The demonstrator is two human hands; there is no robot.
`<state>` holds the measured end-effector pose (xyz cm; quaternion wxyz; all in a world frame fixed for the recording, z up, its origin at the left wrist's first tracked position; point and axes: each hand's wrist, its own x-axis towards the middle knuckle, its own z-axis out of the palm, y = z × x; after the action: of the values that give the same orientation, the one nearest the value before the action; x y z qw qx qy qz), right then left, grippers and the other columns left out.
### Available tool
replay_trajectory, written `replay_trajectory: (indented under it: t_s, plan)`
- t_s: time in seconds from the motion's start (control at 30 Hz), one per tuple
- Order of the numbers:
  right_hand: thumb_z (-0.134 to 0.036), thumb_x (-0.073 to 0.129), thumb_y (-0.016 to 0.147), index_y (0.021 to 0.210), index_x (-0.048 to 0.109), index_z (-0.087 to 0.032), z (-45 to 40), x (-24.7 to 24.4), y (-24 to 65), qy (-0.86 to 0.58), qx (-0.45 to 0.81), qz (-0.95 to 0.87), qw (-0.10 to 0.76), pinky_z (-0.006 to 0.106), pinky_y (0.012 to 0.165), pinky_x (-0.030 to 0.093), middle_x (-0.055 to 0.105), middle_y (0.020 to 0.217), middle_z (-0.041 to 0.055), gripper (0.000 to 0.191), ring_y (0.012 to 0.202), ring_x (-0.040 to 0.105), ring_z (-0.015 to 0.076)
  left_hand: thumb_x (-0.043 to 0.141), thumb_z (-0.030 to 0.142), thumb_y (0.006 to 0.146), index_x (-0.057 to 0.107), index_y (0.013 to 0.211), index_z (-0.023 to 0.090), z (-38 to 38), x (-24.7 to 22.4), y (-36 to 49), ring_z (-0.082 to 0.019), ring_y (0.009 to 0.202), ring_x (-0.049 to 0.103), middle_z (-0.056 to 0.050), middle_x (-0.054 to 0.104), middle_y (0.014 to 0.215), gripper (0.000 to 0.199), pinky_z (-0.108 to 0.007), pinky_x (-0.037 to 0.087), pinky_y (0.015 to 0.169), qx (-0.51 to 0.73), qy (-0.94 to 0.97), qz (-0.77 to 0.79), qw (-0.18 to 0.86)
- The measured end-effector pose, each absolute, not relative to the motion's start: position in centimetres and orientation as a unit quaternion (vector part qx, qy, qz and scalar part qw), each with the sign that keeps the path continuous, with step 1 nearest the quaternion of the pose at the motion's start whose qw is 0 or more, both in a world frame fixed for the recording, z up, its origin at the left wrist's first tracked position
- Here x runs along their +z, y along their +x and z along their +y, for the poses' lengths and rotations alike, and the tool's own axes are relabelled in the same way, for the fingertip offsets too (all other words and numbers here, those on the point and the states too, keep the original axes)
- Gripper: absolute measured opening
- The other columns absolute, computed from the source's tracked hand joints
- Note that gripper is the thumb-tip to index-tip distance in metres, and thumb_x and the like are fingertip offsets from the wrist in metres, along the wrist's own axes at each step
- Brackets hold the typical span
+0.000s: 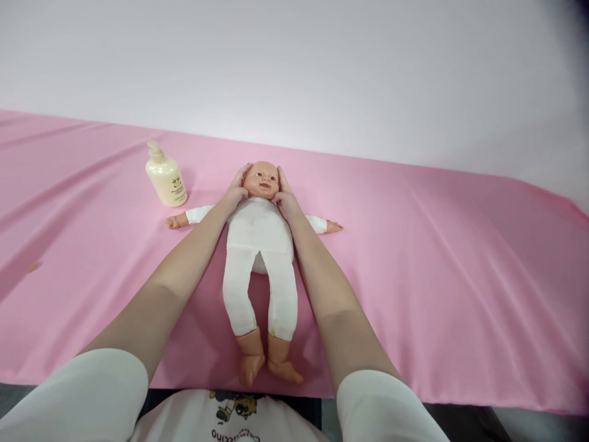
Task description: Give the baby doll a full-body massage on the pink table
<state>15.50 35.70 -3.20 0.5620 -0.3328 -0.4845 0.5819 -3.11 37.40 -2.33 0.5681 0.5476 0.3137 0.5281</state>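
Observation:
A baby doll (260,227) with a white cloth body lies on its back, its feet toward me and its arms spread to the sides. My left hand (237,187) cups one side of the doll's head, fingers along the cheek and temple. On the opposite side my right hand (286,191) does the same, so the head sits between both palms. The fingers of each hand are partly hidden behind the head. Both forearms reach past the doll's legs, over its outstretched arms.
A pink cloth (437,276) with some folds covers the table. To the left of the doll stands a pale yellow pump bottle (166,179). Behind the table rises a white wall (322,73). The table's front edge runs close to my body.

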Motion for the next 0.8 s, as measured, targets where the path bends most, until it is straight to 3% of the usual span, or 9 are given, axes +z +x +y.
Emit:
replay_trajectory:
  t_s: [0.17,0.33,0.6,0.8]
  plan:
    - [-0.008,0.053,0.054,0.163,0.016,-0.025,36.2,-3.4,15.4,-0.311,0.593,-0.465,0.579,0.047,0.126,0.041,0.025,0.17,-0.0032,0.116,0.154,0.037,0.0246,0.05,0.013,0.052,0.051,0.141,0.018,37.7,-2.0,-2.9,-0.029,0.153,0.034,-0.004,0.047,0.158,0.09,-0.043,0.032,0.128,0.555,0.535,0.303,0.56]
    - [-0.009,0.059,0.061,0.164,0.006,-0.031,34.9,-2.9,15.3,-0.3,0.605,-0.489,0.552,0.053,0.126,0.037,0.022,0.171,-0.001,0.118,0.152,0.04,0.0277,0.047,0.013,0.043,0.046,0.145,0.014,37.7,-1.8,-2.7,-0.031,0.156,0.028,-0.007,0.042,0.16,0.102,-0.046,0.025,0.13,0.546,0.56,0.32,0.534]
    - [-0.031,0.084,0.068,0.163,-0.004,-0.035,34.2,-2.4,15.4,-0.304,0.58,-0.54,0.528,0.053,0.128,0.032,0.008,0.173,-0.0004,0.13,0.157,0.029,0.0299,0.05,0.017,0.047,0.041,0.149,0.017,38.5,-2.8,-3.0,-0.033,0.154,0.03,-0.007,0.038,0.162,0.103,-0.048,0.027,0.129,0.533,0.587,0.298,0.532]
    - [-0.044,0.089,0.066,0.163,-0.005,-0.036,34.2,-2.0,15.6,-0.372,0.531,-0.569,0.505,0.05,0.13,0.026,0.011,0.173,0.0009,0.135,0.157,0.029,0.0276,0.052,0.021,0.053,0.038,0.152,0.02,39.5,-3.8,-3.2,-0.031,0.155,0.027,-0.005,0.036,0.163,0.1,-0.048,0.025,0.13,0.526,0.602,0.285,0.529]
